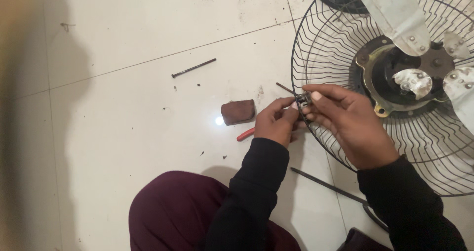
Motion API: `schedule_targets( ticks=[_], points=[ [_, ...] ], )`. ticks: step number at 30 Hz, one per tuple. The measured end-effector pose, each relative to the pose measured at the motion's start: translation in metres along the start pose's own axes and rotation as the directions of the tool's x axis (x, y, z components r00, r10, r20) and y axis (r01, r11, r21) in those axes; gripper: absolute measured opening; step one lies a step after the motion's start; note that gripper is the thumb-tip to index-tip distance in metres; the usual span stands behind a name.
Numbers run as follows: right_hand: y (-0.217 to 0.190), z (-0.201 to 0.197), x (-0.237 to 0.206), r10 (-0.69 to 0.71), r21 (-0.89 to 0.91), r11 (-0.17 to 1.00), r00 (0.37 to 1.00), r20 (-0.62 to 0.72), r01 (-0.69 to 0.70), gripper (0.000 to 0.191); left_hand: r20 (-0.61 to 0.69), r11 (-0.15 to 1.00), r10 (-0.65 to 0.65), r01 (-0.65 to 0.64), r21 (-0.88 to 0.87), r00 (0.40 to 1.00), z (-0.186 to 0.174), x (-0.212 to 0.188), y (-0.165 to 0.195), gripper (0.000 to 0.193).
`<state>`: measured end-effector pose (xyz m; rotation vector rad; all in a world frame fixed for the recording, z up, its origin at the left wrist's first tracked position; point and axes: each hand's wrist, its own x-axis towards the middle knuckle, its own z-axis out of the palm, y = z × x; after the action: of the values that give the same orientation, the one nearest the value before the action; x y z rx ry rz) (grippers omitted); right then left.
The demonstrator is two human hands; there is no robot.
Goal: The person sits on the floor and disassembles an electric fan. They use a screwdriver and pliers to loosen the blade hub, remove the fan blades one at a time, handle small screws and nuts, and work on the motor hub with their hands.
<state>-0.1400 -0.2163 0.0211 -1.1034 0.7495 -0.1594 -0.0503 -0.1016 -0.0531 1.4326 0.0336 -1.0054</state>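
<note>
Fingers of both hands pinch a small clip (302,99) on the fan guard (316,48) rim: left hand (277,123), right hand (348,120). We judge steady squeezing keeps the clip seated. Pliers (245,134) lie just beneath our left hand.

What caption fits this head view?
Both hands, left hand and right hand, pinch a small clip on the fan guard's rim.

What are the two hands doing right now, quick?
Left hand: closed, pinching a small metal clip at the rim of the fan guard.
Right hand: closed, fingertips pinching the same small metal clip from the other side.
</note>
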Motion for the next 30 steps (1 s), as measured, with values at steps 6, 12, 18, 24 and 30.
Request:
schedule_targets(
  ticks=[6, 12, 18, 24, 30],
  points=[
    [0.008, 0.002, -0.002, -0.128, -0.213, 0.969, 0.992, 0.013, 0.127, 0.037, -0.061, 0.986, 0.134, -0.127, 0.109, 0.989, -0.001, -0.003, 0.006, 0.026],
    [0.010, -0.001, -0.002, -0.118, -0.272, 0.956, 0.993, -0.003, 0.112, 0.037, -0.100, 0.986, 0.071, -0.055, 0.160, 0.992, 0.000, -0.007, 0.011, 0.026],
    [0.008, -0.001, -0.001, -0.141, -0.260, 0.955, 0.990, 0.017, 0.141, 0.033, -0.070, 0.997, 0.028, -0.023, 0.067, 0.997, 0.001, -0.008, 0.008, 0.025],
    [0.007, 0.002, 0.000, -0.122, -0.307, 0.946, 0.992, -0.036, 0.105, 0.026, -0.065, 0.997, -0.052, 0.056, 0.051, 0.996, 0.000, -0.015, 0.010, 0.026],
    [0.011, -0.002, 0.000, -0.132, -0.291, 0.949, 0.991, -0.017, 0.121, 0.024, -0.042, 0.996, -0.089, 0.090, 0.019, 0.995, -0.002, -0.012, 0.005, 0.026]
  ],
)
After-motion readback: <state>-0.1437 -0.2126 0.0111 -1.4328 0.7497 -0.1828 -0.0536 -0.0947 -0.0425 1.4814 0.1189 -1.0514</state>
